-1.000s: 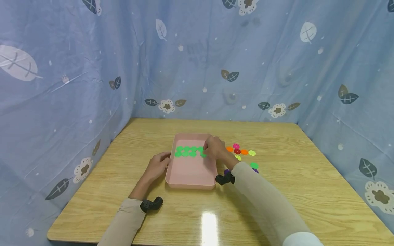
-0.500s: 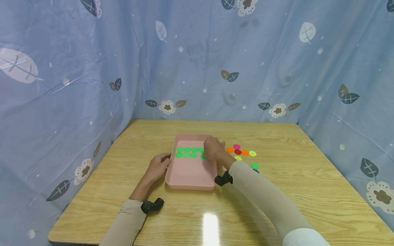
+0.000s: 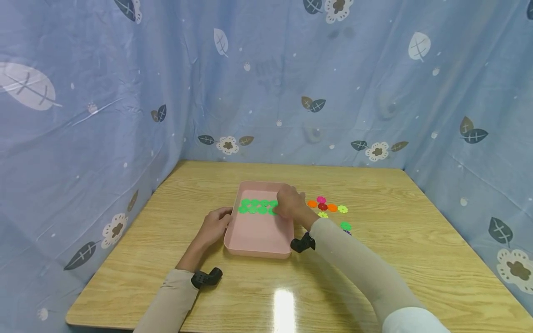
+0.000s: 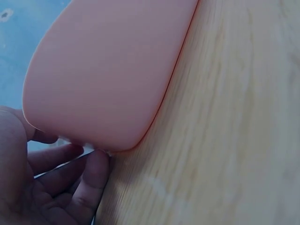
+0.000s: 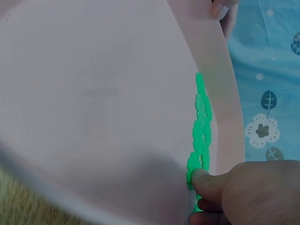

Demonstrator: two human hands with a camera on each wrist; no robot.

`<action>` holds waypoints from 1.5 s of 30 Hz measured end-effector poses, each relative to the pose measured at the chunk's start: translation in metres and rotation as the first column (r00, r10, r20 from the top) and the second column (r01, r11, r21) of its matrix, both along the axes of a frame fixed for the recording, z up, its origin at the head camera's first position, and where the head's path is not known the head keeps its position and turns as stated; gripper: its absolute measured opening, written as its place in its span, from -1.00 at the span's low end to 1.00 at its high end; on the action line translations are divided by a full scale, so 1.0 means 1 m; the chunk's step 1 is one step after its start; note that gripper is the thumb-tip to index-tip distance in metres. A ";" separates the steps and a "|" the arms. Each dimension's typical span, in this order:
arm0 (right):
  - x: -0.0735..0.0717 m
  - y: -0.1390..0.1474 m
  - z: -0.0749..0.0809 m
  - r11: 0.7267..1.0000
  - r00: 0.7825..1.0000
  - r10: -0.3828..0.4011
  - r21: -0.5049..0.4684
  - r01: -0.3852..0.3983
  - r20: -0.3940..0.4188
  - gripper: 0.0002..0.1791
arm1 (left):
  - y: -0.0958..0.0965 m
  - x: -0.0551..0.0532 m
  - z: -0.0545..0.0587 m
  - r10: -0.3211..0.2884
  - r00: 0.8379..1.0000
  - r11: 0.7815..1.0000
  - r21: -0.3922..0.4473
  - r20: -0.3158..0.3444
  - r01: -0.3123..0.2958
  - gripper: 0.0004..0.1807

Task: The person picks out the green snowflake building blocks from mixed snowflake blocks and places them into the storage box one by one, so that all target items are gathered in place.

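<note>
A shallow pink tray (image 3: 258, 236) lies on the table. Across it run two rows of flat green flower-shaped discs (image 3: 254, 206), edge to edge. My left hand (image 3: 214, 225) holds the tray's left rim, its thumb tip (image 5: 220, 9) inside the wall and fingers outside. Inside the tray at the right end of the rows, my right hand (image 3: 290, 202) pinches a green disc (image 5: 191, 164), thumb on its near edge and fingers curled below. In the head view that hand covers the right end of the rows.
Right of the tray lie loose discs: pink (image 3: 321, 200), red (image 3: 322, 206), orange (image 3: 332, 208), yellow (image 3: 342, 209), green (image 3: 345, 226) and a partly hidden purple one (image 3: 348, 232). A blue patterned curtain (image 3: 275, 83) surrounds the table (image 3: 187, 189).
The right hand has slid the lower-row green disc left, and the gap beside its neighbour has closed. The left hand stays at the tray's rim.
</note>
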State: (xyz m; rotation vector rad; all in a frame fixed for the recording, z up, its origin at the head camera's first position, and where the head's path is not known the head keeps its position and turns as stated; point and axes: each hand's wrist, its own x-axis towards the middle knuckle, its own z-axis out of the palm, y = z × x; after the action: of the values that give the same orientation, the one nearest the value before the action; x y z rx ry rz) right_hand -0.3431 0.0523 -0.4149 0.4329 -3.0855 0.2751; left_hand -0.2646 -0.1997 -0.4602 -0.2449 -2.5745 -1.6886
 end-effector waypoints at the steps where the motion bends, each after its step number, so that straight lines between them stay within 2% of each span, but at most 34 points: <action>1: 0.000 0.000 0.000 1.000 1.000 -0.001 0.000 0.001 0.000 -0.56 | 0.000 0.000 0.000 -0.001 1.000 1.000 0.002 -0.002 0.001 -0.52; 10: -0.001 0.000 0.001 1.000 1.000 0.011 -0.015 -0.011 -0.005 -0.53 | 0.000 0.001 0.001 0.009 1.000 1.000 0.006 0.007 -0.009 -0.51; 16: -0.003 0.003 0.004 0.990 0.998 0.063 -0.126 -0.062 0.006 -0.43 | 0.000 0.000 0.000 0.017 1.000 1.000 -0.010 0.003 -0.017 -0.51; 22: 0.001 0.009 0.011 0.971 0.992 0.119 -0.215 -0.107 0.044 -0.59 | 0.001 0.002 -0.001 0.026 1.000 1.000 -0.016 0.012 -0.025 -0.51; 25: 0.004 0.013 0.018 0.968 0.991 0.123 -0.224 -0.110 0.047 -0.65 | 0.002 0.002 -0.002 0.029 1.000 0.999 -0.019 0.011 -0.028 -0.51; 31: 0.010 0.027 0.033 0.965 0.990 0.141 -0.221 -0.139 -0.008 -0.81 | 0.003 0.000 -0.002 0.044 0.999 0.999 -0.027 0.004 -0.043 -0.47; 40: 0.013 0.057 0.048 0.964 0.989 0.143 -0.221 -0.150 -0.048 -0.73 | 0.004 0.002 0.000 0.049 0.999 0.998 -0.024 0.008 -0.049 -0.45; 45: 0.016 0.079 0.049 0.969 0.992 0.124 -0.215 -0.125 -0.018 -0.73 | 0.005 0.002 0.001 0.055 0.998 0.998 -0.023 0.009 -0.055 -0.44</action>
State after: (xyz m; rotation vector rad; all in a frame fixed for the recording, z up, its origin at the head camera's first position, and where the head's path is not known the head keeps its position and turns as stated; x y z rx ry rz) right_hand -0.3275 0.1311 -0.3661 0.6172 -2.9821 0.6029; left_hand -0.2624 -0.1943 -0.4597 -0.1662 -2.5836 -1.6470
